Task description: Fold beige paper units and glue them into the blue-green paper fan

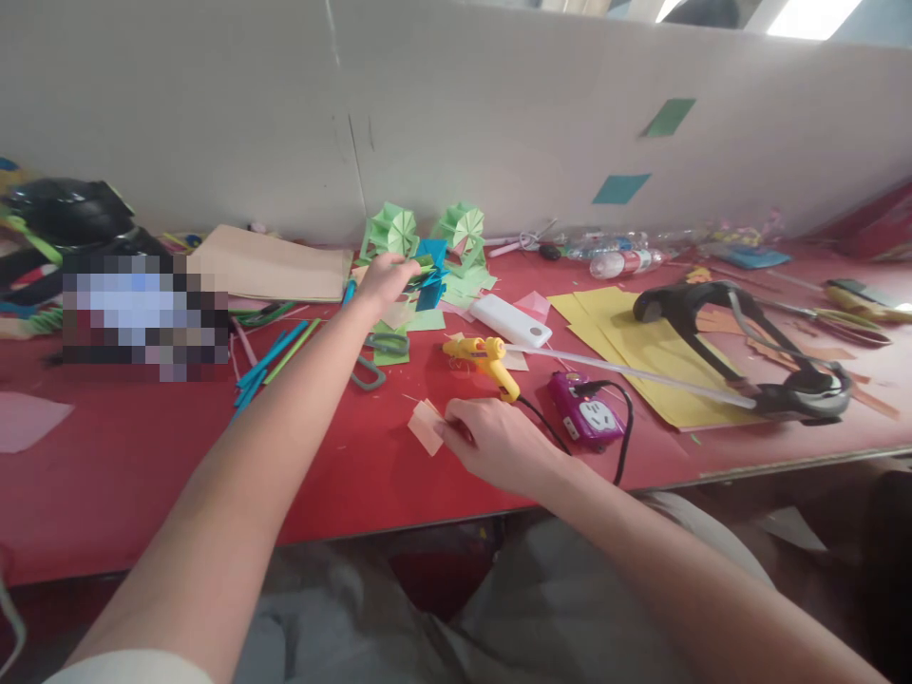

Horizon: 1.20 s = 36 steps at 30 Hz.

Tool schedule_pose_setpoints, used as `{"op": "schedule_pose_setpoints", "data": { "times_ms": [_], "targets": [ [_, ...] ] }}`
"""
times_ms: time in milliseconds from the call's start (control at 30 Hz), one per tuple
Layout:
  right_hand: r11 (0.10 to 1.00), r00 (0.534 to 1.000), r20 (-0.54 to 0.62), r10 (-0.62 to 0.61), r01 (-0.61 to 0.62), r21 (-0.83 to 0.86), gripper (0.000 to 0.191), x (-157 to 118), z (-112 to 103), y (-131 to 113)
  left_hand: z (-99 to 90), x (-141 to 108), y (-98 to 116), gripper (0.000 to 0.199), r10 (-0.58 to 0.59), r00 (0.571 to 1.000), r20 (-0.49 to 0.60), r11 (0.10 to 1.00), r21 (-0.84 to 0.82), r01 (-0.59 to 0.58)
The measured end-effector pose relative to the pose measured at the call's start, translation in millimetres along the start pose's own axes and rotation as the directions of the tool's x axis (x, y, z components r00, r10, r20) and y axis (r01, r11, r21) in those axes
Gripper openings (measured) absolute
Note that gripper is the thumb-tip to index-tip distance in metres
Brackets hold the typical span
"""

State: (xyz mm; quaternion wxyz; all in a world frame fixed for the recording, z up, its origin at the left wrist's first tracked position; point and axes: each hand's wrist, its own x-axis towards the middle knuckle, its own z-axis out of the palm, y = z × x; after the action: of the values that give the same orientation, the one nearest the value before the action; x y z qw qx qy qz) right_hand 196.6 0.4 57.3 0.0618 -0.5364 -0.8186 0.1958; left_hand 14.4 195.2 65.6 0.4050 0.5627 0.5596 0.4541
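Note:
My right hand (491, 442) pinches a small peach-coloured folded paper (426, 427) just above the red table. Farther off, my left hand (389, 282) is stretched out to a pile of blue folded paper pieces (431, 275), its fingers closed at a bit of green there; what they grip, if anything, is too small to tell. Two pale green folded-paper shapes (393, 231) stand behind that hand. A yellow glue gun (483, 358) lies just beyond my right hand. Under my left forearm are grey-green scissors (370, 366), partly over green paper.
A purple power socket (585, 410) with a black cord sits right of my right hand. Nearby are a white power bank (510, 321), yellow sheets (627, 351) and a black head strap (719, 342). Brown card (277, 266) and blue straws (271, 361) lie left; plastic bottles (627, 262) lie at the wall.

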Motion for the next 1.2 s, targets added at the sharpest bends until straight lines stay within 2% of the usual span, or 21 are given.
{"op": "schedule_pose_setpoints", "data": {
  "times_ms": [67,133,233,300,367,433,500,600,667,733,800,900,1000,1033,1100,1200],
  "targets": [
    [1.0,1.0,-0.003,-0.011,0.011,0.014,0.024,-1,-1,0,-22.3,-20,2,0.025,-0.033,0.996,0.083,0.983,-0.177,0.047],
    [0.997,0.999,-0.019,-0.035,0.036,0.065,0.022,-2,-3,1,-44.0,-45,1,0.026,-0.082,0.981,0.175,0.948,-0.29,0.131],
    [0.971,0.996,-0.025,-0.085,0.088,0.222,0.018,-2,-5,6,-70.6,-83,-4,0.033,-0.154,0.941,0.3,0.916,-0.314,0.25],
    [0.941,0.994,-0.031,-0.1,0.105,0.322,0.017,-1,-7,9,-82.3,-106,-9,0.041,-0.215,0.913,0.346,0.926,-0.225,0.303],
    [0.93,0.995,-0.055,-0.087,0.101,0.353,0.019,0,-8,12,-89.3,-128,-15,0.051,-0.252,0.898,0.361,0.954,-0.062,0.293],
    [0.941,0.994,-0.076,-0.073,0.094,0.325,0.018,1,-9,14,-93.3,-149,-19,0.051,-0.227,0.926,0.302,0.966,0.188,0.175],
    [0.959,0.996,-0.069,-0.061,0.078,0.271,0.011,2,-10,13,-95.7,-168,-21,0.048,-0.144,0.955,0.261,0.912,0.41,0.025],
    [0.978,0.998,-0.047,-0.029,0.038,0.203,0.003,3,-9,9,-97.6,-187,-19,0.038,-0.104,0.935,0.339,0.823,0.557,-0.11],
    [0.982,0.999,-0.046,-0.013,0.021,0.19,0.005,3,-8,7,-97.1,-189,-14,0.032,-0.038,0.953,0.3,0.79,0.593,-0.155],
    [0.981,0.998,-0.059,-0.005,0.016,0.191,0.007,4,-5,6,-93.9,-183,-7,0.026,0.06,0.968,0.242,0.795,0.575,-0.193],
    [0.985,0.996,-0.091,0.015,0.001,0.175,0.009,5,-2,6,-87.7,-170,3,0.022,0.145,0.956,0.254,0.822,0.507,-0.259],
    [0.991,0.989,-0.148,0.03,-0.01,0.134,0.006,6,2,5,-73.2,-145,15,0.024,0.146,0.888,0.435,0.808,0.466,-0.361],
    [0.994,0.987,-0.162,0.021,-0.003,0.113,0.0,8,5,6,-57.3,-125,19,0.037,0.071,0.752,0.656,0.762,0.45,-0.465],
    [0.994,0.987,-0.162,0.018,-0.001,0.107,0.001,8,5,6,-52.9,-121,17,0.044,0.043,0.725,0.688,0.755,0.452,-0.474],
    [0.995,0.986,-0.165,0.006,0.01,0.099,0.006,7,5,8,-47.2,-118,12,0.053,0.019,0.702,0.712,0.746,0.458,-0.484],
    [0.993,0.983,-0.183,-0.03,0.05,0.103,0.013,7,3,10,-47.4,-120,1,0.057,0.035,0.726,0.687,0.75,0.462,-0.473]
  ]
}}
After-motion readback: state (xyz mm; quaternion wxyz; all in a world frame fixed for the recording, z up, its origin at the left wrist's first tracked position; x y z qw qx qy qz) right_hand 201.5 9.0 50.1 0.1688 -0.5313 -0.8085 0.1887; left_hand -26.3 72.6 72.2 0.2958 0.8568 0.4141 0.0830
